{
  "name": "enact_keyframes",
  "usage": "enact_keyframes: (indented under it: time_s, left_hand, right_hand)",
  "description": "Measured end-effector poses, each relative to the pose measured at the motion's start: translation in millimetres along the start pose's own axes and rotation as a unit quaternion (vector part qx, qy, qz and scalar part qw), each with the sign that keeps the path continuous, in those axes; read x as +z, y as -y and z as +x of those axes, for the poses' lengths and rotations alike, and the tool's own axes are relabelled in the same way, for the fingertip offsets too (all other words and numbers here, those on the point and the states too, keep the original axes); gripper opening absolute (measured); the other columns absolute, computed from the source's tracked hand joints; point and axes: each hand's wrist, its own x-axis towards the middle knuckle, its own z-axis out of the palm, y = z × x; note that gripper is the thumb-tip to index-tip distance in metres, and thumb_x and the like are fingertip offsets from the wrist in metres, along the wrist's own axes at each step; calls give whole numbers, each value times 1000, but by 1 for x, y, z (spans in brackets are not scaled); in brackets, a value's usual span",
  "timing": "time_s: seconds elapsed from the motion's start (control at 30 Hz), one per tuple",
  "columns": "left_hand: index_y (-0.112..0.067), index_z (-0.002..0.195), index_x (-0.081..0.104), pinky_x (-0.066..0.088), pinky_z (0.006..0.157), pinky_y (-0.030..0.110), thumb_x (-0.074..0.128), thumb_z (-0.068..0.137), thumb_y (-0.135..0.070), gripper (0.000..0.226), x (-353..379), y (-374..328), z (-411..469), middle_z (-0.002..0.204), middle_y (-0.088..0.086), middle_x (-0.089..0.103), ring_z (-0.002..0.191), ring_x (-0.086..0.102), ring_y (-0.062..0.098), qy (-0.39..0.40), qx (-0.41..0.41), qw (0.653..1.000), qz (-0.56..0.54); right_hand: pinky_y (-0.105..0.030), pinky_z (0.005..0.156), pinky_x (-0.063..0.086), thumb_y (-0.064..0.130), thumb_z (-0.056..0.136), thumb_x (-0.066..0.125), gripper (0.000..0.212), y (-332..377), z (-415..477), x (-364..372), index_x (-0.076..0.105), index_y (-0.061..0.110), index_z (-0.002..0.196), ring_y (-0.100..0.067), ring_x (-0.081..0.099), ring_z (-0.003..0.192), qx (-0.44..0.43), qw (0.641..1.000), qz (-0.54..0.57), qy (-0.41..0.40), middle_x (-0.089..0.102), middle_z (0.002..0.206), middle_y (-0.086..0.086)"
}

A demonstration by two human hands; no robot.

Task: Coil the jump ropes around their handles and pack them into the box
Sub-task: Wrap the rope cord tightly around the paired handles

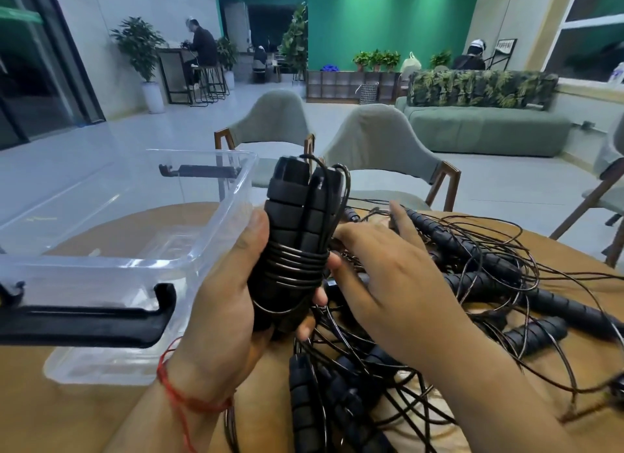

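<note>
My left hand (229, 304) grips a pair of black ribbed jump-rope handles (300, 216) held upright, with thin black cord wound in several turns around their lower half. My right hand (381, 270) is just to the right of the bundle, fingers extended over the pile, thumb near the wound cord; whether it pinches the cord is hidden. A tangled pile of jump ropes (472, 283) with black handles and loose cords covers the table to the right. The clear plastic box (216, 223) with black latches stands at the left, nothing visible inside.
The round wooden table (77, 415) carries everything. Two grey upholstered chairs (381, 138) stand beyond its far edge, another chair at the right edge. Sofa, plants and seated people are far behind.
</note>
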Motion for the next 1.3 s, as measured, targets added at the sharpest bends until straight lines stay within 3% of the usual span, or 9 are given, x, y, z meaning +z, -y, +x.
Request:
enact_keyframes:
  time_s: [0.07, 0.1, 0.17, 0.23, 0.53, 0.7, 0.87, 1.1, 1.3]
  left_hand:
    - [-12, 114, 79, 49, 51, 32, 52, 93, -62, 61, 5, -10, -6, 102, 26, 71, 68, 64, 31, -9, 3, 1000, 7]
    - [-13, 112, 80, 49, 50, 32, 53, 95, -62, 58, 8, -15, -9, 99, 24, 71, 68, 65, 31, -15, 8, 1000, 15]
    - [-15, 109, 81, 49, 50, 32, 50, 100, -59, 54, 14, -27, -16, 96, 24, 72, 67, 65, 31, -31, 29, 999, 28]
    - [-10, 113, 78, 48, 50, 33, 44, 101, -56, 59, 18, -40, -22, 100, 26, 73, 68, 64, 32, -47, 51, 997, 21]
    - [-9, 122, 72, 49, 50, 34, 44, 98, -60, 63, 45, -94, -40, 101, 24, 72, 73, 63, 31, -88, 145, 985, 17]
    - [-11, 124, 72, 51, 54, 37, 40, 108, -56, 57, 47, -104, -41, 104, 24, 73, 78, 61, 34, -121, 177, 977, 10]
    - [-11, 122, 70, 54, 50, 36, 41, 107, -57, 57, 41, -90, -41, 103, 23, 74, 76, 66, 31, -144, 177, 973, 38]
    - [-18, 118, 69, 57, 57, 41, 46, 100, -59, 50, 44, -80, -30, 109, 27, 71, 76, 69, 29, -117, 133, 979, 96]
    - [-16, 116, 70, 55, 58, 41, 44, 108, -53, 46, 75, -97, -40, 105, 23, 75, 78, 69, 35, -77, 135, 980, 125]
  right_hand:
    - [-21, 121, 30, 30, 110, 50, 14, 8, 2, -5, 64, 26, 112, -1, 57, 91, 4, 999, 34, -11, 66, 94, 16]
    - [-11, 101, 39, 30, 111, 52, 12, 12, 2, -9, 64, 26, 111, -3, 57, 84, 16, 998, 62, -6, 64, 89, 16]
    - [-17, 67, 44, 35, 112, 53, 14, 22, 3, -21, 64, 27, 111, -7, 59, 75, 38, 993, 110, 12, 63, 80, 15]
    - [-20, 58, 41, 43, 110, 54, 16, 29, 4, -36, 64, 33, 103, -8, 58, 68, 55, 989, 136, 20, 60, 70, 14]
    - [-31, 57, 38, 62, 103, 55, 32, 49, 12, -115, 59, 34, 87, -6, 55, 62, 71, 993, 79, 50, 62, 69, 17]
    - [-30, 55, 35, 77, 101, 37, 52, 49, 11, -151, 52, 35, 75, -3, 51, 59, 95, 983, -152, 39, 57, 61, 12]
    - [-27, 55, 29, 72, 98, 56, 47, 38, -2, -150, 50, 35, 69, 0, 45, 62, 166, 971, -167, 31, 53, 62, 15]
    - [-32, 68, 38, 61, 102, 59, 19, 52, -1, -148, 63, 43, 104, -10, 49, 71, 170, 974, -138, 55, 51, 72, 24]
    - [-41, 90, 49, 56, 97, 68, 42, 84, 22, -150, 60, 33, 131, -22, 68, 101, 72, 958, -278, -23, 71, 113, 8]
